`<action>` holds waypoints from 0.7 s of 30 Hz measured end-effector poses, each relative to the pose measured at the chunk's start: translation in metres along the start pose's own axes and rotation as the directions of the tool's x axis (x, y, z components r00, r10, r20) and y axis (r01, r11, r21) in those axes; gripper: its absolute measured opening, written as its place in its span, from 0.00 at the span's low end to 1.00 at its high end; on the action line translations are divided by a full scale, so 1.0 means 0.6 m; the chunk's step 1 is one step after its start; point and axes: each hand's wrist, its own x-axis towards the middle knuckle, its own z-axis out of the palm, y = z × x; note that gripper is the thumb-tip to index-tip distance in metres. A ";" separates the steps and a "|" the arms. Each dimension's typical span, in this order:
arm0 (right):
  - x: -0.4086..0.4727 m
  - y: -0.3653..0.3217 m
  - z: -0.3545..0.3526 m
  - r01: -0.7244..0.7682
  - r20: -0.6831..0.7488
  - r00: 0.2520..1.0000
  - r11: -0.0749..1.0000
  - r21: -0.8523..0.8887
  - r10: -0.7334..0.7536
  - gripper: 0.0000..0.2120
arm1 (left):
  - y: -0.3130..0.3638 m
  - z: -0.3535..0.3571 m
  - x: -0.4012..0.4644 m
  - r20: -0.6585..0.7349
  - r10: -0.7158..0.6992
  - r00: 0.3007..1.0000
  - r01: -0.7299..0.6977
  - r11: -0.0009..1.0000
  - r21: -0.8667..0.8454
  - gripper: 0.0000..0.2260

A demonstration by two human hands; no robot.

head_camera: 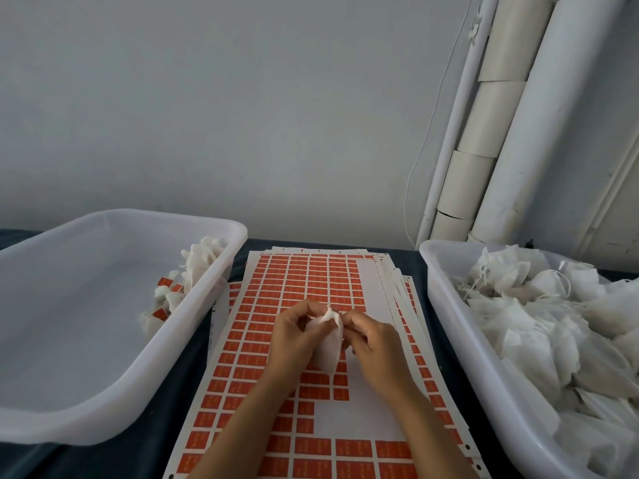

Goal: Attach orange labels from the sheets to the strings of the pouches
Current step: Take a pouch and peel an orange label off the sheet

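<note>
White pouch [328,344]: above label sheet [304,392], centre-near. Left hand [294,337] cradles its body; right hand [366,340] pinches its top. Advice: free the string fully before peeling an orange label.

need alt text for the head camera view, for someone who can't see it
Two bare hands, left hand and right hand, hold a white pouch at its top, above a stack of orange label sheets on a dark table. A white tub on the left holds a few labelled pouches; another tub on the right is heaped with white pouches.
</note>
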 end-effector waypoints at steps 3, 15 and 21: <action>-0.002 0.003 -0.001 -0.028 0.010 1.000 0.999 -0.032 0.028 0.04 | -0.005 0.003 0.001 -0.022 0.060 0.998 -0.057 0.991 0.120 0.06; -0.010 -0.018 0.000 0.060 -0.100 0.992 0.991 -0.118 -0.072 0.06 | -0.019 0.010 0.005 -0.140 0.123 0.982 -0.063 0.925 0.375 0.16; -0.011 -0.026 0.010 0.000 -0.150 0.989 1.000 -0.024 -0.003 0.08 | -0.012 0.014 0.001 -0.066 0.153 0.986 -0.119 0.924 0.363 0.16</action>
